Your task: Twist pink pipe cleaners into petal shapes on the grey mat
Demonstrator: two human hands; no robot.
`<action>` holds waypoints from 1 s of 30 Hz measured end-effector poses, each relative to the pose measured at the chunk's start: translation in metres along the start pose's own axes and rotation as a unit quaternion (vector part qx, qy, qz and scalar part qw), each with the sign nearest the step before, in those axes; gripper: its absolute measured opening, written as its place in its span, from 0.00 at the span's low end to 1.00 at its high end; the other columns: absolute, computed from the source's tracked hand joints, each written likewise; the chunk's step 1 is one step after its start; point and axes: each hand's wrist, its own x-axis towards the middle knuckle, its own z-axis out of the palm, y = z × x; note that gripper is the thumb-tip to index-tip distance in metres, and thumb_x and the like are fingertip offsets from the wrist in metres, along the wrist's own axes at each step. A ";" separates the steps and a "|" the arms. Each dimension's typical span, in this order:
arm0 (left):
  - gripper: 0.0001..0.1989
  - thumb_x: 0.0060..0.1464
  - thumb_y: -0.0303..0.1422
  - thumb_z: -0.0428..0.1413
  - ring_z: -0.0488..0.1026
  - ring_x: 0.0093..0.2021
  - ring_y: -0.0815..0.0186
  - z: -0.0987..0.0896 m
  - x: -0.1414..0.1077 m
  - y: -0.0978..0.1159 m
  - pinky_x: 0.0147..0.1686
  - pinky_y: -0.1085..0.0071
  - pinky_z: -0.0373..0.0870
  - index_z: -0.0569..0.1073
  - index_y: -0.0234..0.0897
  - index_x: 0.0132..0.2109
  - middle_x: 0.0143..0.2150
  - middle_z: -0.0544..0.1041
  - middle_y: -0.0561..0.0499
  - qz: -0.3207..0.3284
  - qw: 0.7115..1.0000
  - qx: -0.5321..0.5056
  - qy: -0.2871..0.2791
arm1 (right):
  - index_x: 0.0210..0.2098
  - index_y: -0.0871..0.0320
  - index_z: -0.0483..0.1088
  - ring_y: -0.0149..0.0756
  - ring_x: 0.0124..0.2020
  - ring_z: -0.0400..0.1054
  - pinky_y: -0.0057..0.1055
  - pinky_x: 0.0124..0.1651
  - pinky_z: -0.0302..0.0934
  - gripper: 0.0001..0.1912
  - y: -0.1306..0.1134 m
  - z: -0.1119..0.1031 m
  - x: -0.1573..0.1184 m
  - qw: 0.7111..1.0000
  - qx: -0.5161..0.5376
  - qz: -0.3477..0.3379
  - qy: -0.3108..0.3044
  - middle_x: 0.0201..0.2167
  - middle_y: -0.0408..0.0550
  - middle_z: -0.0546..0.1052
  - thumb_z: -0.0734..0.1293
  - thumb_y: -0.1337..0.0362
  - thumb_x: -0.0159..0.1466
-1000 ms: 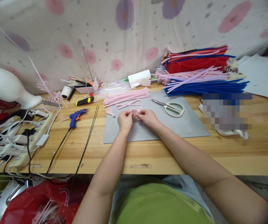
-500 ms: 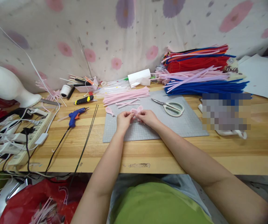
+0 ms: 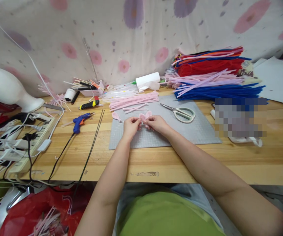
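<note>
Between my fingertips is a pink pipe-cleaner piece shaped into petal-like loops (image 3: 148, 114), held just over the grey cutting mat (image 3: 181, 136). My left hand (image 3: 131, 126) pinches its left side. My right hand (image 3: 157, 124) pinches it from the right, the thumb and forefinger close to the left ones. Its lower part is hidden behind my fingers. A separate pink pipe-cleaner petal (image 3: 116, 116) lies on the mat left of my left hand. Scissors (image 3: 183, 114) with pale handles lie shut to the right. Short pink pipe cleaners (image 3: 134, 108) rest behind my hands.
A bundle of pink pipe cleaners (image 3: 134, 100) lies at the mat's back edge. Blue pipe cleaners (image 3: 217, 91) are piled back right. Leftward are a blue glue gun (image 3: 78, 123), thin dark rods (image 3: 92, 144), a yellow-black cutter (image 3: 89, 104) and a power strip (image 3: 30, 144) with tangled cables.
Both hands keep their pinch on the pink piece, whose loops look slightly turned and show a little more. The whole view has shifted slightly; the surrounding things lie as before.
</note>
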 end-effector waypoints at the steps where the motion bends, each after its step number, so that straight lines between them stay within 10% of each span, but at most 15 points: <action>1: 0.10 0.38 0.36 0.58 0.65 0.19 0.74 0.001 0.000 0.000 0.18 0.77 0.64 0.70 0.32 0.26 0.21 0.70 0.53 -0.003 1.000 -0.002 0.000 | 0.18 0.61 0.64 0.22 0.12 0.54 0.23 0.16 0.47 0.17 0.001 0.000 0.000 1.000 -0.004 -0.003 0.002 0.13 0.42 0.66 0.62 0.54 0.53; 22: 0.09 0.41 0.33 0.58 0.67 0.19 0.74 0.002 -0.006 0.011 0.19 0.76 0.66 0.70 0.29 0.26 0.22 0.71 0.51 -0.067 0.997 -0.017 -0.020 | 0.17 0.62 0.65 0.24 0.16 0.57 0.23 0.21 0.48 0.20 0.002 0.000 0.002 0.998 -0.055 -0.016 0.019 0.14 0.43 0.66 0.62 0.50 0.52; 30: 0.11 0.41 0.34 0.57 0.70 0.27 0.71 -0.003 0.005 0.007 0.24 0.75 0.68 0.73 0.32 0.33 0.28 0.74 0.50 0.065 0.997 0.036 0.017 | 0.22 0.62 0.67 0.25 0.16 0.58 0.23 0.22 0.50 0.20 0.001 -0.002 0.001 0.999 -0.038 -0.019 0.005 0.13 0.43 0.66 0.55 0.53 0.58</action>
